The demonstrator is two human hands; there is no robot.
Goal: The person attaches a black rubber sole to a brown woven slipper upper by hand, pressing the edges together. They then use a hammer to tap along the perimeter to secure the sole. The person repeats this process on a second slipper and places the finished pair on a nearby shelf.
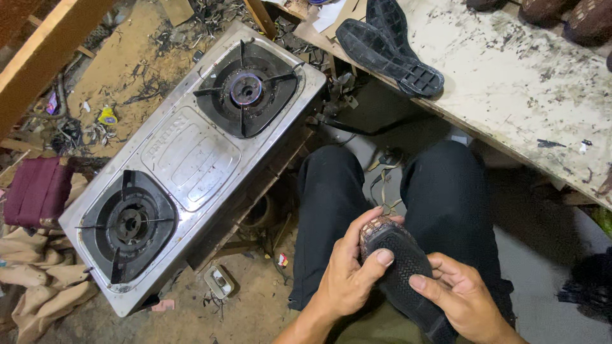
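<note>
Over the lap, the left hand [347, 271] wraps around the toe of a shoe [398, 267] turned black sole up, thumb pressed on the tread, while the right hand [462, 296] grips its other end from the side. A two-burner gas stove [191, 162] sits just left of the knees, its far burner [246, 89] lit blue, and two loose black soles [389, 48] lie on the stained workbench [510, 83].
</note>
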